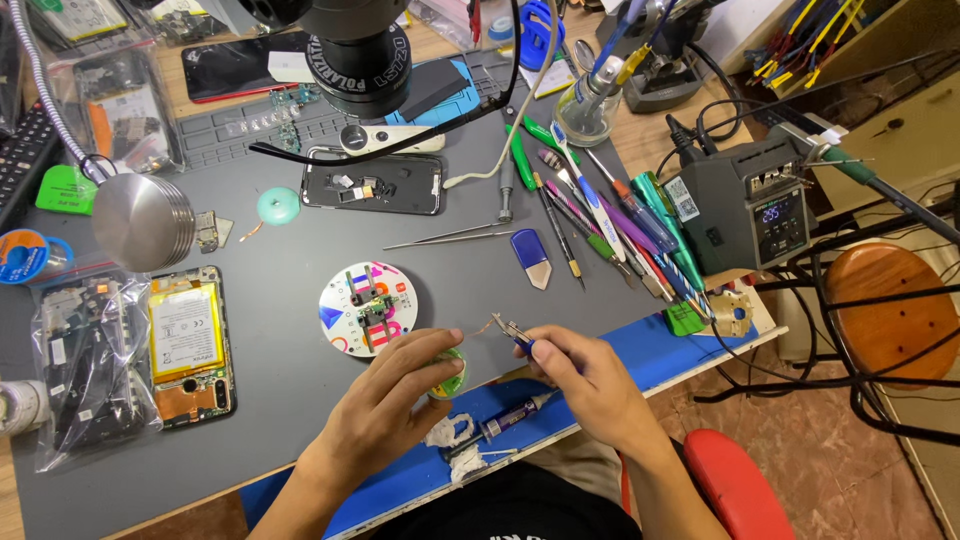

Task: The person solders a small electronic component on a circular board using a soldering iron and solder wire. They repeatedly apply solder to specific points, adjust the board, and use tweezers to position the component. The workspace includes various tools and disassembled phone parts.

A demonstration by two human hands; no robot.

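At the grey repair mat (300,330), my left hand (395,405) pinches a small green braid spool (450,375) shut, its copper strip (482,327) drawn out; my right hand (585,375) closes on cutters (512,331) beside it, strip seemingly uncut. Right of the round disc (367,308).

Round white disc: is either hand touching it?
No. The round white disc lies on the grey mat, apart from the left hand and the right hand.

Bright, even light falls from above onto the grey mat (270,400), leaving only soft, short shadows. Glare shines off the round metal lamp head (142,221). Focus stays sharp throughout, while the edges bend with wide-angle distortion.
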